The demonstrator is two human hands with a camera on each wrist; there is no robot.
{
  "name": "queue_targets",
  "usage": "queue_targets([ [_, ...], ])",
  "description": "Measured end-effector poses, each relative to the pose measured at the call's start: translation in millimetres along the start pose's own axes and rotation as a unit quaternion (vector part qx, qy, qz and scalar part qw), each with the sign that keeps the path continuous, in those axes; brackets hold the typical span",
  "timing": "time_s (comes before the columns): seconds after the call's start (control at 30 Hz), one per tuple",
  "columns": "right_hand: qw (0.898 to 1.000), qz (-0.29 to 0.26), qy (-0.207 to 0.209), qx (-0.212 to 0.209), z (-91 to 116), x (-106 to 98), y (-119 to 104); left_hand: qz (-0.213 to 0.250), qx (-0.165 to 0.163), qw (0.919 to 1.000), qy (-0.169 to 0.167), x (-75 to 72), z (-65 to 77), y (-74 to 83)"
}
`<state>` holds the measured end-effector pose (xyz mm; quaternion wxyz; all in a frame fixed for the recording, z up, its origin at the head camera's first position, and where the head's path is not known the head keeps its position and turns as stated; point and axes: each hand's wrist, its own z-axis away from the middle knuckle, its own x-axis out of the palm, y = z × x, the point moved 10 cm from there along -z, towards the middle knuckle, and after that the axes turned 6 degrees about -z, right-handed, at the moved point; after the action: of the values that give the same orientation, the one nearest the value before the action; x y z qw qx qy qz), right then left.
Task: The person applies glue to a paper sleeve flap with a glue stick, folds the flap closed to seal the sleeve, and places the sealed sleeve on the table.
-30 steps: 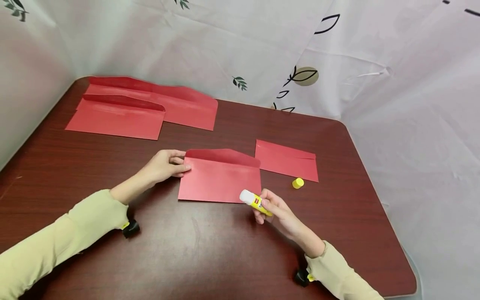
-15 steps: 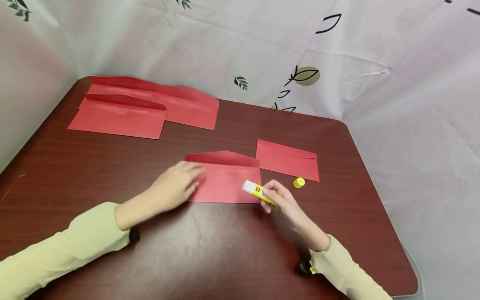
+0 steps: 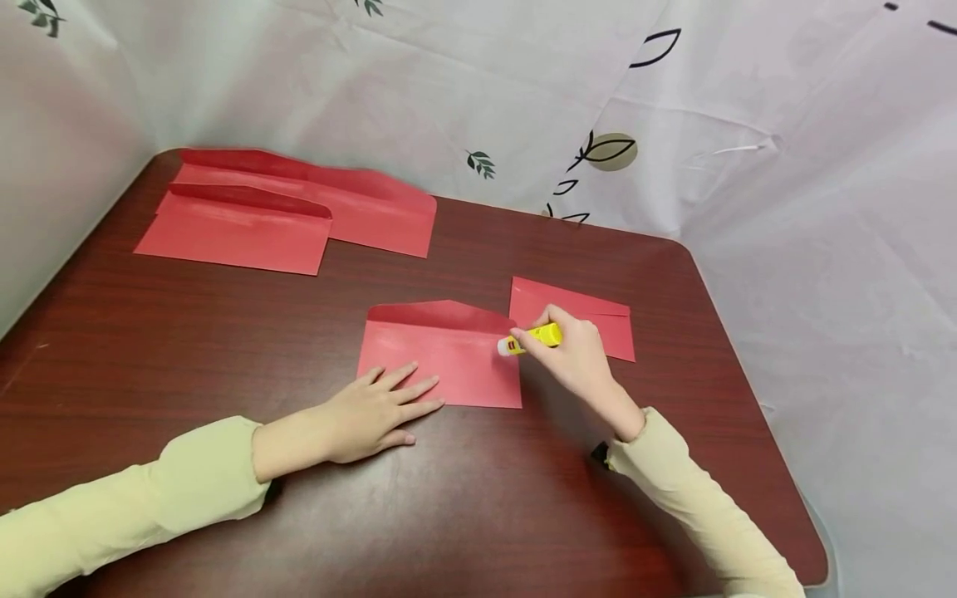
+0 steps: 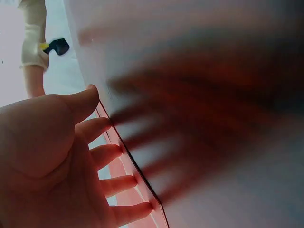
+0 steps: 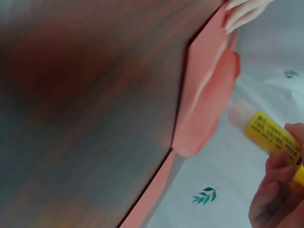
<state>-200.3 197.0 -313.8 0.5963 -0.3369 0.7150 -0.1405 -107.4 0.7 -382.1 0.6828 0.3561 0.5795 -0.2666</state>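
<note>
A red envelope [image 3: 463, 365] lies mid-table, its pointed flap [image 3: 449, 314] raised on the far side. My left hand [image 3: 366, 419] rests with spread, straight fingers on its near left part; in the left wrist view the fingertips [image 4: 128, 183] reach over the envelope's edge. My right hand [image 3: 579, 353] grips an uncapped yellow glue stick [image 3: 549, 335], white end toward the envelope's right side, close over the paper just below the flap fold. In the right wrist view the glue stick [image 5: 270, 133] shows its printed label, with fingers curled round its lower part.
Several red envelopes with raised flaps [image 3: 232, 232] overlap at the back left of the brown table [image 3: 419, 515]. Another envelope [image 3: 616, 336], flap folded down, lies right of the middle one, partly behind my right hand. A white patterned curtain [image 3: 359, 91] borders the table.
My left hand has gone from holding the envelope's left edge to lying flat on its near left part. My right hand has raised and turned the glue stick toward the envelope's upper right, hiding the yellow cap.
</note>
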Motion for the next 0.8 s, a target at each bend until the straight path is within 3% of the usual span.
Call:
queue_targets([
  [0.2,0.989,0.114,0.005,-0.088,-15.2,17.1,-12.2,-0.024,0.006,0.9997,0.000,3.0,0.2,0.8],
  [0.33,0.982,0.156,-0.016,-0.102,-20.6,29.0,-12.4,-0.035,0.003,0.9993,0.009,2.1,-0.7,-1.7],
  [0.53,0.982,0.168,-0.028,-0.079,-22.4,34.3,-3.4,-0.032,-0.005,0.9995,0.006,2.0,2.0,-8.6],
  [0.8,0.988,0.129,-0.056,-0.064,-27.8,41.6,-2.0,0.031,-0.019,0.9989,-0.030,7.2,2.9,-15.6],
])
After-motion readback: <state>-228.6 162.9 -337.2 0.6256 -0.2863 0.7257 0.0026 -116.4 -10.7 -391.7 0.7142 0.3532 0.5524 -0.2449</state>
